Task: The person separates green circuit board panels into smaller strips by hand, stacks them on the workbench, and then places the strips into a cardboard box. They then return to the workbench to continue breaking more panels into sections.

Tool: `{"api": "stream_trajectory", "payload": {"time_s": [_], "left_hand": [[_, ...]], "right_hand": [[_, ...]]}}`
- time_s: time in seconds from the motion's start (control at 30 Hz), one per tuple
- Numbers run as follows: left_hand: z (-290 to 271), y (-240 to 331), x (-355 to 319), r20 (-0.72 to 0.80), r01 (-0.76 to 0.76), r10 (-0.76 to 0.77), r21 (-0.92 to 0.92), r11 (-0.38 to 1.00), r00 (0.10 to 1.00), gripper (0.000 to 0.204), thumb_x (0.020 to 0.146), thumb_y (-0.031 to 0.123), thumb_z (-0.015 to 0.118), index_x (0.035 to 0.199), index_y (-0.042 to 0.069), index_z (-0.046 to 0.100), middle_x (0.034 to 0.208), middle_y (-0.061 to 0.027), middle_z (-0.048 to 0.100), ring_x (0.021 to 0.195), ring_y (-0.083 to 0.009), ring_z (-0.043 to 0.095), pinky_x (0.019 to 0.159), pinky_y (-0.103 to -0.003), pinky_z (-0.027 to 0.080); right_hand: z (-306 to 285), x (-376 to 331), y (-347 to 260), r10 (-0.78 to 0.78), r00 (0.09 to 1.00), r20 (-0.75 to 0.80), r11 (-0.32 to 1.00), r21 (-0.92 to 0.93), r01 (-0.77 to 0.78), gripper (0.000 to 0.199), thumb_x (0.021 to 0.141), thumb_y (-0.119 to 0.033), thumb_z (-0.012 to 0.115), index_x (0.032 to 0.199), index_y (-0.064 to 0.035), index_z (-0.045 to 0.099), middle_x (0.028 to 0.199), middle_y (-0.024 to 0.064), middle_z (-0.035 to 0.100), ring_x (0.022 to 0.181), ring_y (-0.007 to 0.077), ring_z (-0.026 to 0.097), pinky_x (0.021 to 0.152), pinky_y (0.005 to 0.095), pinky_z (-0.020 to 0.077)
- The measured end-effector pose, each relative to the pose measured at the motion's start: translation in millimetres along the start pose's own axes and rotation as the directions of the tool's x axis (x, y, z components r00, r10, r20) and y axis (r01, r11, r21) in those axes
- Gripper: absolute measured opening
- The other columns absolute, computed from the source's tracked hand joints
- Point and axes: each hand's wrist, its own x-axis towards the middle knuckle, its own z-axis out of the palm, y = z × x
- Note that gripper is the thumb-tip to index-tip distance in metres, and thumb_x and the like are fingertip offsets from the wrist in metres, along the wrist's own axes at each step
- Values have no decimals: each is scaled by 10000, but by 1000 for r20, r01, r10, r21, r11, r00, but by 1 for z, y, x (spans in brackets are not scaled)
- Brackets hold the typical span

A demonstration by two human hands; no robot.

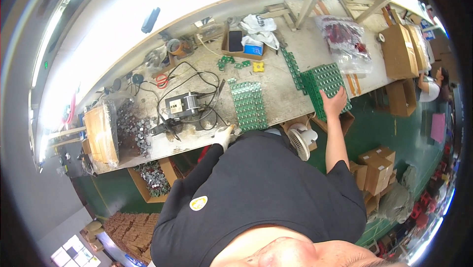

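My right hand (334,103) is bare and lies at the near side of a stack of green circuit board panels (322,77), thumb and fingers spread over the top panel and gripping it. My left hand (225,136) wears a white glove and is at the bench's front edge, fingers drawn together; what they hold, if anything, is too small to make out. Beside it a panel of small green circuit boards (249,104) lies flat in front of me. A narrow row of green boards (292,67) lies left of the stack.
A soldering unit with a wire spool (183,105) and tangled black cables stands left. Round metallic parts (135,129) spill from a carton. Red-handled scissors (162,80), a yellow block (258,67) and a bagged bundle (345,42) lie farther back. A white fan (299,143) stands below the edge.
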Motion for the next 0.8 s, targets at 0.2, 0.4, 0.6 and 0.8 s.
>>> {"api": "stream_trajectory", "payload": {"time_s": [0.2,0.4,0.6,0.8], "left_hand": [[-3,18,6,5,-171,171,-24,985,985,318,883,263,519,1037,-15,532,897,-139,606,714,-223,618,646,-336,494],[26,42,4,105,-161,169,-84,983,980,281,878,231,551,1004,-20,544,877,-110,596,637,-157,577,557,-254,471],[38,42,0,160,-162,148,76,984,976,321,867,254,574,1013,-28,536,873,-99,591,648,-152,574,558,-268,469],[37,39,1,182,-141,122,99,985,976,363,858,262,587,1053,-38,524,917,-114,577,677,-154,572,550,-260,460]], "right_hand": [[4,19,19,150,823,548,942,-333,50,1241,556,-744,618,1398,22,123,1423,288,140,1340,382,131,1039,588,114],[-8,22,19,163,808,566,934,-352,58,1239,546,-712,658,1400,-1,113,1415,284,148,1337,387,135,1041,578,117],[-4,24,33,-51,911,409,972,-189,140,1009,577,-573,695,1316,-20,287,1248,203,370,1198,358,332,987,510,244],[-8,13,29,-293,940,177,929,-180,323,540,703,-352,594,1124,-30,490,1039,170,560,1066,318,480,973,535,277]]}}
